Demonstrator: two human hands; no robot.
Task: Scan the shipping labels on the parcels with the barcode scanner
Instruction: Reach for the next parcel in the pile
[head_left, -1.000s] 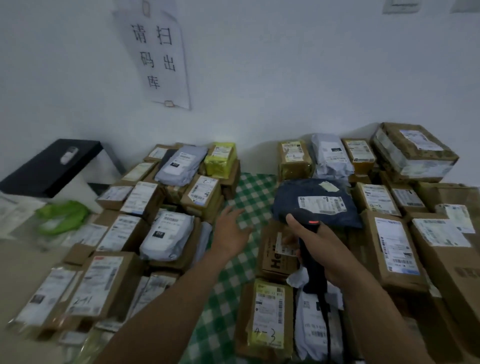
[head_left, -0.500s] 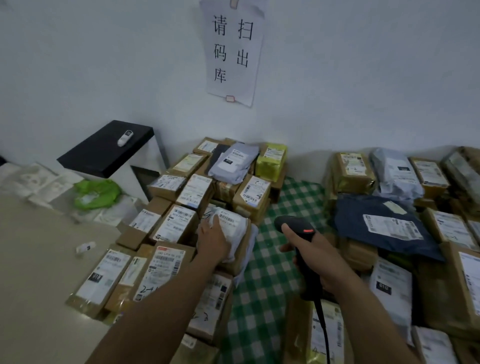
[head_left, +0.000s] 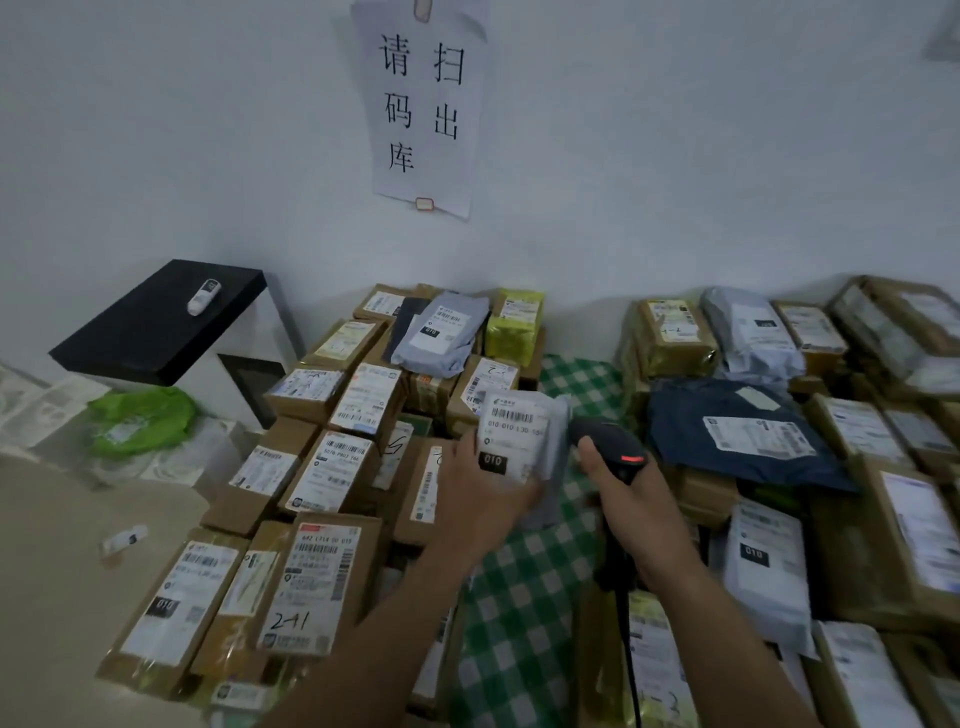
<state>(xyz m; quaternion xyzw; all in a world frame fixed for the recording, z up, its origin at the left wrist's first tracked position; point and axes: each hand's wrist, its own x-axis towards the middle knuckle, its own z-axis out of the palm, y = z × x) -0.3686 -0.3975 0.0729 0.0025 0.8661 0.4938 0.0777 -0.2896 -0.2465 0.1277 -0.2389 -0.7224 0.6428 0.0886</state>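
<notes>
Checking the head view: left hand (head_left: 480, 499) was clamped on a grey mailer (head_left: 519, 441), lifted above the box pile, label up. Right hand (head_left: 636, 514) was closed round the scanner (head_left: 608, 444), just beside the mailer's edge. My read: scanner sat too close and side-on, so a misread looked likely; the soft mailer could sag and crease the barcode.

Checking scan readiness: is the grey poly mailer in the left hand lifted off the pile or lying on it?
Lifted: the left hand holds the grey poly mailer up, label facing the camera, beside the black barcode scanner.
</notes>
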